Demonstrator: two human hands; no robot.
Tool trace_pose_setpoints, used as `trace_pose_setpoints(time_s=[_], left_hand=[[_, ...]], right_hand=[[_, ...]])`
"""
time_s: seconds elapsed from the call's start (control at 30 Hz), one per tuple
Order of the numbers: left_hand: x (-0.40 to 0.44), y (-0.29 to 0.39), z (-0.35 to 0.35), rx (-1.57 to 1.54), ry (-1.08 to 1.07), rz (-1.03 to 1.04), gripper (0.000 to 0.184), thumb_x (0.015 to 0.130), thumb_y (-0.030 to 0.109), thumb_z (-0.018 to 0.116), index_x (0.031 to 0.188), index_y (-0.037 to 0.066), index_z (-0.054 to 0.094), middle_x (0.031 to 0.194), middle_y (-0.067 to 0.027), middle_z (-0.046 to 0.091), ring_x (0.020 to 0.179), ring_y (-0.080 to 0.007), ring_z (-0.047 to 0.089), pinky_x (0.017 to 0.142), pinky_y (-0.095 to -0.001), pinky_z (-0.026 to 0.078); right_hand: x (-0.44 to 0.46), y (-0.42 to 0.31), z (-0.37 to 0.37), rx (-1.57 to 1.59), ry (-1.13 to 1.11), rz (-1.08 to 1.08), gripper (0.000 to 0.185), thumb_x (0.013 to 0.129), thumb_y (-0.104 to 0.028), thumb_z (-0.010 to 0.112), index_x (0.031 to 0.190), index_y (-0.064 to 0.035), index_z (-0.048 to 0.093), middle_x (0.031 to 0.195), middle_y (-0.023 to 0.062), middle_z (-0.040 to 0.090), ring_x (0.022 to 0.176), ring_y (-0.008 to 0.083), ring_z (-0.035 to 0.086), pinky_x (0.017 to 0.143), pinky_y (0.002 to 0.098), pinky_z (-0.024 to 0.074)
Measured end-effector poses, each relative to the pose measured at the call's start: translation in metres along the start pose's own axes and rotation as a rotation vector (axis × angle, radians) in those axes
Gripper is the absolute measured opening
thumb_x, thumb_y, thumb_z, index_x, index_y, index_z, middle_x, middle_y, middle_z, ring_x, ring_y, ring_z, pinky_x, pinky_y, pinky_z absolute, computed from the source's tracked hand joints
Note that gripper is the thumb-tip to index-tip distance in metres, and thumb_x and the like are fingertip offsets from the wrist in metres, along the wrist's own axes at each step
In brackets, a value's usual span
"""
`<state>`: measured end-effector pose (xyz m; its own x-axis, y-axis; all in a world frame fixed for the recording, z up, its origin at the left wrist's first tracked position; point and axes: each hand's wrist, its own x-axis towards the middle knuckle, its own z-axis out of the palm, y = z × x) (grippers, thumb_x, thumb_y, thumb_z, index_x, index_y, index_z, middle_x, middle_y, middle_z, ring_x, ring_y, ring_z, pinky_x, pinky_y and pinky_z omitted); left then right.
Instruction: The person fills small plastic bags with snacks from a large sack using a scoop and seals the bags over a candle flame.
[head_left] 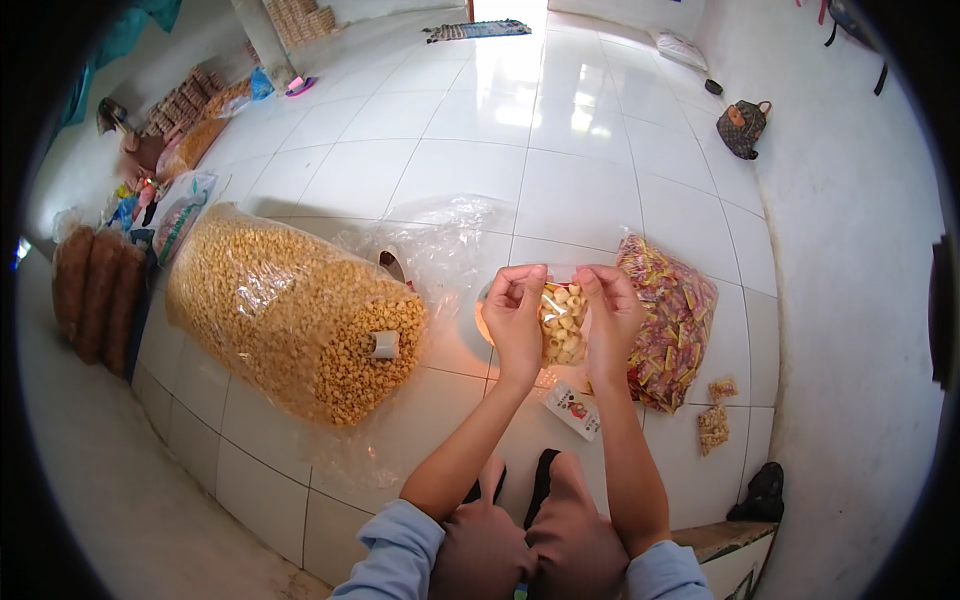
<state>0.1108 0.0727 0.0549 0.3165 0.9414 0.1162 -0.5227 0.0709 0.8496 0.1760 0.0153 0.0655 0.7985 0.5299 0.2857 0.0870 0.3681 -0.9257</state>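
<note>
A small clear plastic bag [563,325] of pale puffed snacks hangs upright between my hands. My left hand [515,318] pinches its top left corner between thumb and fingers. At the top right corner, my right hand [612,312] grips it the same way. Behind my left hand, a round thing with an orange glow is mostly hidden. White printed labels [573,408] lie on the floor below the bag. Left of my hands lies a large clear sack [270,300] of golden puffed snacks, a white cup [384,345] in its mouth. A clear sack of red-and-yellow packets [672,325] is close on the right.
Two small filled packets [713,428] lie on the tiles at right. Long brown bags [97,290] stand at far left, with another person [140,150] beyond. A backpack [743,128] leans against the right wall. Crumpled clear plastic [440,240] spreads behind the snack sack.
</note>
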Motion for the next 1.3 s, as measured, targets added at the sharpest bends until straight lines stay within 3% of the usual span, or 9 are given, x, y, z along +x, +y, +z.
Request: trace_pose_setpoints(time_s=[0.1,0.2,0.27,0.4,0.7,0.8,0.97,1.03,1.3], left_hand=[[0.003,0.001,-0.002,0.076,0.073,0.067,0.013,0.085,0.015,0.058,0.084,0.002,0.055,0.068,-0.0001,0.057,0.062,-0.0031,0.049,0.057,-0.017,0.039],[0.01,0.002,-0.004,0.092,0.107,0.07,0.014,0.086,0.015,0.057,0.083,0.002,0.055,0.069,-0.0002,0.057,0.063,-0.0034,0.049,0.057,-0.0172,0.04],[0.012,0.002,-0.006,0.067,0.108,0.074,0.014,0.086,0.016,0.057,0.084,0.001,0.055,0.071,-0.0007,0.057,0.065,-0.0037,0.05,0.058,-0.0175,0.04],[0.011,0.016,-0.007,0.044,0.008,0.085,0.013,0.086,0.013,0.057,0.085,0.001,0.054,0.077,-0.0027,0.058,0.069,-0.0044,0.051,0.063,-0.0191,0.041],[0.008,0.012,-0.004,0.003,-0.082,0.116,0.01,0.086,0.01,0.056,0.083,0.002,0.052,0.076,-0.0031,0.057,0.071,-0.0049,0.052,0.062,-0.0185,0.042],[0.006,0.012,-0.003,-0.004,-0.12,0.074,0.01,0.086,0.011,0.055,0.083,0.003,0.051,0.076,-0.0037,0.057,0.072,-0.0068,0.054,0.065,-0.0202,0.043],[0.005,0.012,-0.001,0.072,-0.091,0.146,0.01,0.087,0.013,0.054,0.084,0.004,0.051,0.076,-0.0042,0.057,0.072,-0.0086,0.054,0.068,-0.0217,0.044],[0.004,0.015,0.003,-0.052,-0.143,0.019,0.011,0.087,0.013,0.054,0.082,0.004,0.052,0.075,-0.0027,0.056,0.071,-0.0068,0.051,0.067,-0.0205,0.042],[0.004,0.014,0.002,-0.009,-0.098,0.091,0.011,0.087,0.012,0.055,0.081,0.003,0.051,0.074,-0.0037,0.057,0.07,-0.0056,0.053,0.063,-0.0196,0.042]], right_hand=[[-0.003,0.0,-0.002,0.1,-0.064,0.054,0.029,0.079,-0.013,0.066,0.101,0.0016,0.055,0.094,0.0054,0.058,0.083,0.0098,0.055,0.073,0.022,0.0443],[-0.01,-0.005,-0.012,0.061,-0.309,0.193,0.045,0.073,-0.017,0.071,0.11,0.0008,0.051,0.1,0.0069,0.057,0.09,0.0117,0.054,0.076,0.0247,0.0442],[-0.011,0.0,-0.017,-0.179,-0.455,0.299,0.058,0.068,-0.019,0.076,0.115,0.0003,0.049,0.1,0.0073,0.057,0.094,0.0131,0.054,0.082,0.027,0.0433],[-0.007,0.007,-0.02,-0.185,-0.43,0.252,0.063,0.067,-0.018,0.076,0.119,-0.0003,0.046,0.101,0.0068,0.058,0.096,0.0145,0.054,0.085,0.029,0.0427],[0.0,-0.014,-0.011,0.07,-0.315,0.12,0.045,0.075,-0.012,0.068,0.115,0.0002,0.049,0.115,0.0087,0.051,0.107,0.0136,0.047,0.088,0.0287,0.0406],[0.011,-0.019,-0.009,0.074,-0.272,0.208,0.032,0.078,-0.011,0.065,0.106,0.001,0.054,0.104,0.008,0.057,0.098,0.0126,0.053,0.083,0.0261,0.043],[0.009,-0.018,0.003,0.007,-0.054,0.043,0.011,0.083,-0.009,0.06,0.085,0.0016,0.058,0.079,0.0044,0.061,0.075,0.0081,0.057,0.071,0.0202,0.0446],[0.006,-0.015,0.004,-0.006,-0.02,0.024,0.011,0.083,-0.009,0.06,0.086,0.0017,0.057,0.079,0.0045,0.061,0.076,0.0079,0.057,0.072,0.0199,0.0445],[0.001,-0.009,0.002,0.097,-0.037,-0.02,0.011,0.083,-0.007,0.059,0.089,0.0019,0.057,0.085,0.0062,0.061,0.08,0.0091,0.057,0.075,0.0197,0.0443]])
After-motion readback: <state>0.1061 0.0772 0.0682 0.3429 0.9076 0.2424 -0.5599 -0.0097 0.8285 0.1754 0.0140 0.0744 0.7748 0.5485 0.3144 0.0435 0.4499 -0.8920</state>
